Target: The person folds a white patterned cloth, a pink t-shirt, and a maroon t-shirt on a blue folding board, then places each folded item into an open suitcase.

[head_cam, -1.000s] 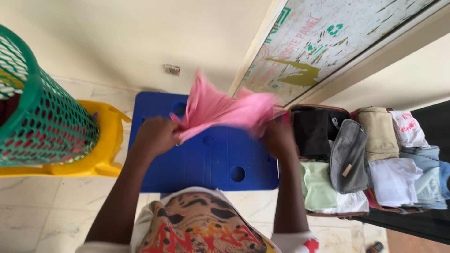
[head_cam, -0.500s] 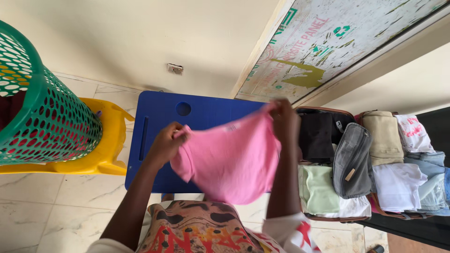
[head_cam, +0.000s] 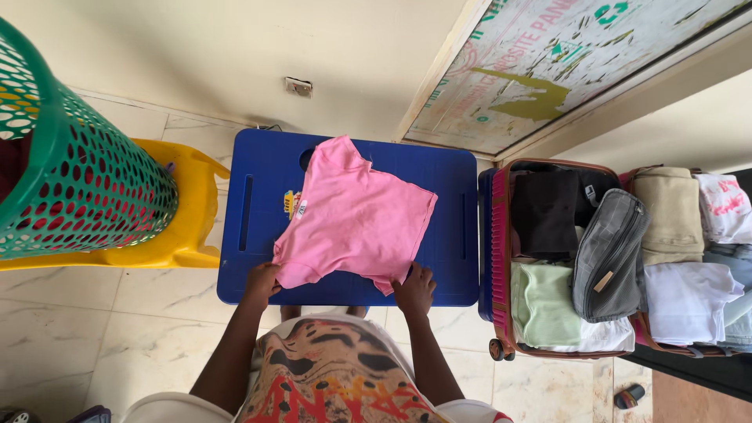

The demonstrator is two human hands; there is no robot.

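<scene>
On the blue plastic table (head_cam: 446, 235), a pink T-shirt (head_cam: 352, 219) is being spread flat, neck end toward the wall, hem toward the person. Its near-left corner is being pinched by the left hand (head_cam: 262, 280), fingers closed on the cloth at the table's front edge. The near-right corner is being gripped by the right hand (head_cam: 413, 288), likewise curled over the fabric (thumb position can't be told from this angle). Both hands are being kept at the table's near edge, well apart, w/ the shirt stretched between them.

To the left, a green perforated laundry basket (head_cam: 86, 188) is being borne by a yellow plastic chair (head_cam: 184, 227), just beside the table. To the right, an open suitcase (head_cam: 501, 258) is being shown touching the table's side, packed w/ folded clothes: black, pale green, beige, white, denim items, plus a grey zip pouch (head_cam: 607, 254) lying on top. The floor is pale marble tile (head_cam: 55, 329).
</scene>
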